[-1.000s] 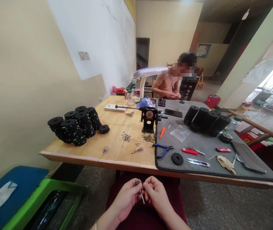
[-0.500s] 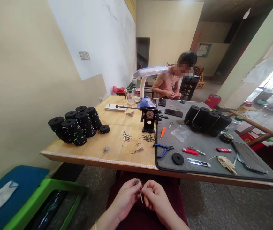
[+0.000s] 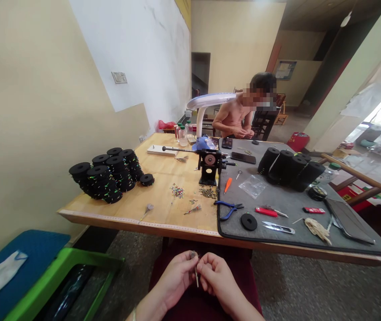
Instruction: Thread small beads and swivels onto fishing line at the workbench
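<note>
A thin pin (image 3: 196, 276) is held upright in front of the lap, below the near edge of the tabletop (image 3: 163, 176). Its dark top end is pinched in the grip of the left hand (image 3: 176, 280), and its pale shaft is pressed by the curled fingertips of the right hand (image 3: 216, 277), so both grips are clenched on it. The two hands are brought together, knuckle to knuckle, over a dark red cloth (image 3: 190, 305).

Just beyond the grips, on a grey mat (image 3: 287, 203), blue pliers (image 3: 227, 208), a black disc (image 3: 249, 221), a red lighter (image 3: 266, 211) and small snips (image 3: 278, 228) are laid out. Further ahead a black hand winder (image 3: 209, 166) is set at the mat's edge, with a small heap of coloured beads (image 3: 177, 191) on the bare wood to its left. Far to the left of the grips, black spools (image 3: 105, 176) are stacked; far to the right, black cones (image 3: 290, 167) are lined up. At the far end another person (image 3: 237, 118) is seated behind a desk lamp (image 3: 210, 104).
</note>
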A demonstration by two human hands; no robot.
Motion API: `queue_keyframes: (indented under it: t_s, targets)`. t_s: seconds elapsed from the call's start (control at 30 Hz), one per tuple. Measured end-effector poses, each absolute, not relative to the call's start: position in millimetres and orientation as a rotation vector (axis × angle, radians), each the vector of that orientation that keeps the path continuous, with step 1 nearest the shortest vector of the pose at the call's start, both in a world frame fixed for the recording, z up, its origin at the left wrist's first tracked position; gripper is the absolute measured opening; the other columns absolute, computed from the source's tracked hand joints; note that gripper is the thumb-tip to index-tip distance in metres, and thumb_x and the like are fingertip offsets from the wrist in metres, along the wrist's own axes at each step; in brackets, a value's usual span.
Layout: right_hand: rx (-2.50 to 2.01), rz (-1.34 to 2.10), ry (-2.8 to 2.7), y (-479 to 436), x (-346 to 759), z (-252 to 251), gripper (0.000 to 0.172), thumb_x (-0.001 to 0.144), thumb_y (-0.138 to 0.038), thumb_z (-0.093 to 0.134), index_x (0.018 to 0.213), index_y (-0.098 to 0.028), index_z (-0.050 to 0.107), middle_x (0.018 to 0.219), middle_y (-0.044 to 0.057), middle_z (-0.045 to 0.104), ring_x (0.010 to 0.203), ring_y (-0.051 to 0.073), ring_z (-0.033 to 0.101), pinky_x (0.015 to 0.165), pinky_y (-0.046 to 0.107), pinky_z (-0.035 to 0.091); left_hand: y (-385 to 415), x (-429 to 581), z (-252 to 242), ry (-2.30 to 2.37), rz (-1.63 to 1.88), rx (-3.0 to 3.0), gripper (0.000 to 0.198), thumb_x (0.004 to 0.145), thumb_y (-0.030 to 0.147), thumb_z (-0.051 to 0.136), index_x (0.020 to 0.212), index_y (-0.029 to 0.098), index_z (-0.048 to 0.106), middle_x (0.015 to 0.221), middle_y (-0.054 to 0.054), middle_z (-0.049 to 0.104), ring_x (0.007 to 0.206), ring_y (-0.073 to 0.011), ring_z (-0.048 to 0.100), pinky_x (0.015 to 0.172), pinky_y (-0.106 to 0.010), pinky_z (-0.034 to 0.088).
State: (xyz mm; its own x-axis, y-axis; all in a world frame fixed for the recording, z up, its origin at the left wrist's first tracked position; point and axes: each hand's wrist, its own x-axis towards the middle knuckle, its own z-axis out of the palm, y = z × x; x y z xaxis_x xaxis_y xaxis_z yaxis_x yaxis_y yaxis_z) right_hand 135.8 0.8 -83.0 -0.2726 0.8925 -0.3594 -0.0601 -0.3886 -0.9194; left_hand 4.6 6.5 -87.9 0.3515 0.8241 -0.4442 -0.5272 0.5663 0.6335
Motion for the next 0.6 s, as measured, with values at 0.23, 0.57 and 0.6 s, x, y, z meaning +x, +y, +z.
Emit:
queue_keyframes:
  t_s: [0.23, 0.57, 0.6]
  targets:
    - [-1.291, 1.742, -1.065, 2, 137, -78, 0.036, 0.072, -0.05, 0.062, 0.066, -0.018, 0.048, 0.037, -0.009, 0.047, 0.029, 0.003, 0.027, 0.032, 0.016, 0.016, 7, 4, -85, 0.887, 0.919, 0.506, 0.027, 0.065, 0.03, 0.076, 0.07, 0.016, 0.054, 0.058, 0.004, 0.055, 0.049, -0.0081, 0.05, 0.05, -0.022, 0.036]
    - [-1.323, 1.628, -1.056, 6, 139, -86, 0.039, 0.071, -0.055, 0.062, 0.068, -0.02, 0.046, 0.039, -0.009, 0.048, 0.03, 0.004, 0.03, 0.033, 0.016, 0.019, 7, 5, -76, 1.077, 0.934, 0.821, 0.026, 0.069, 0.037, 0.07, 0.07, 0.016, 0.055, 0.058, 0.003, 0.056, 0.049, -0.0082, 0.045, 0.048, -0.021, 0.032]
    - [-1.324, 1.613, -1.062, 7, 139, -88, 0.039, 0.071, -0.055, 0.062, 0.069, -0.02, 0.046, 0.039, -0.009, 0.049, 0.03, 0.004, 0.031, 0.034, 0.016, 0.02, 7, 5, -75, 1.096, 0.928, 0.861, 0.027, 0.069, 0.038, 0.069, 0.07, 0.016, 0.055, 0.057, 0.003, 0.056, 0.047, -0.008, 0.044, 0.047, -0.021, 0.031]
